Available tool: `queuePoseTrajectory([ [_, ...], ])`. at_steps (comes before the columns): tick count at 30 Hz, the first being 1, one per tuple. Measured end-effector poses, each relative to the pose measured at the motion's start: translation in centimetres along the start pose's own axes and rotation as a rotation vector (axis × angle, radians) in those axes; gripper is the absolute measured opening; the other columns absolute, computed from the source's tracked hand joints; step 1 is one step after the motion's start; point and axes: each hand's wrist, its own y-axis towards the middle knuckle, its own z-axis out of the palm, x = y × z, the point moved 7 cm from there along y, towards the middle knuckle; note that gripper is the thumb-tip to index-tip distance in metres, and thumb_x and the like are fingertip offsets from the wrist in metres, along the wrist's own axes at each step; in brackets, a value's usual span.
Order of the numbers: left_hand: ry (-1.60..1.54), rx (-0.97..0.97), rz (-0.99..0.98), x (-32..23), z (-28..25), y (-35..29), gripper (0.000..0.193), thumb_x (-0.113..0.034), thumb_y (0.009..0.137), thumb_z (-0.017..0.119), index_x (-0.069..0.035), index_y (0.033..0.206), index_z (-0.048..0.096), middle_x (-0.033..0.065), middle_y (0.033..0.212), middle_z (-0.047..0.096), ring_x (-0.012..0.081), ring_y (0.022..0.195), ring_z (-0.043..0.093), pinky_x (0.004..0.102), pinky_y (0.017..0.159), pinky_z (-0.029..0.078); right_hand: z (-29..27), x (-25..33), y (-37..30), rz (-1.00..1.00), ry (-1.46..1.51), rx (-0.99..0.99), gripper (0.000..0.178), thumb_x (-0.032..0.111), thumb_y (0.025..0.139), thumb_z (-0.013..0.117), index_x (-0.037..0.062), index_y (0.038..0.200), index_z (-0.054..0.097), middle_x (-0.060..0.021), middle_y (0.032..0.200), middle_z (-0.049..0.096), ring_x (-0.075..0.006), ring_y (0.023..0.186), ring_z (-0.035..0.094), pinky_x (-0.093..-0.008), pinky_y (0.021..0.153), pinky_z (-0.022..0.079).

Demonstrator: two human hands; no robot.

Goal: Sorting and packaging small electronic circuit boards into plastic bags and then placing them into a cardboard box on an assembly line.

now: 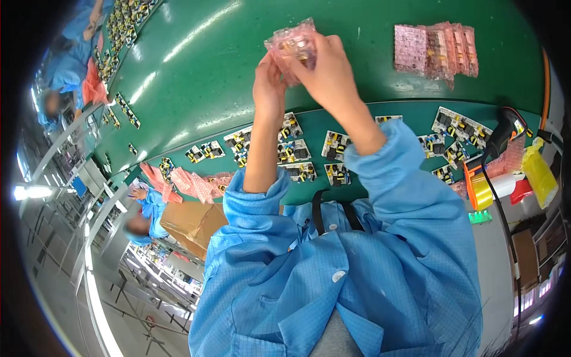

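Note:
Both arms in blue sleeves reach out over the green table. My left hand is closed on the near left side of a pink bubble-wrap bag. From the right, my right hand grips the same bag with thumb and fingers. Through the clear pink film a circuit board with yellow parts shows blurrily. Under and beside my forearms lie several bare circuit boards with black and yellow components. Farther right is a row of overlapping bubble-wrap bags, some with boards inside.
A corded black handheld device stands at the right edge near an orange-handled tool and a yellow bag. Loose pink bubble wrap and a cardboard box are at the left. Co-workers in blue sit at far left beside more boards.

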Motion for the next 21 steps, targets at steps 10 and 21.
queuePoseTrajectory([
  [10,0.277,-0.040,0.146,0.0,3.6,0.1,0.061,-0.014,0.085,0.067,0.006,0.128,0.027,0.0103,0.107,0.057,0.0150,0.094,0.058,0.0268,0.081,0.049,-12.2,-5.2,-2.1,-0.042,-0.574,-0.430,0.069,0.025,0.077,0.069,-0.0122,0.124,0.036,-0.0304,0.123,0.040,-0.0444,0.114,0.041,-0.0486,0.100,0.033],
  [21,0.584,-0.111,0.264,2.3,2.7,1.4,0.088,-0.015,0.065,0.080,0.013,0.128,0.027,0.0208,0.122,0.042,0.0248,0.107,0.051,0.0338,0.088,0.047,-12.8,-8.1,-0.5,0.305,-0.677,-0.432,0.071,0.029,0.067,0.075,-0.0032,0.122,0.044,-0.0191,0.114,0.052,-0.0413,0.111,0.045,-0.0479,0.090,0.041],
])
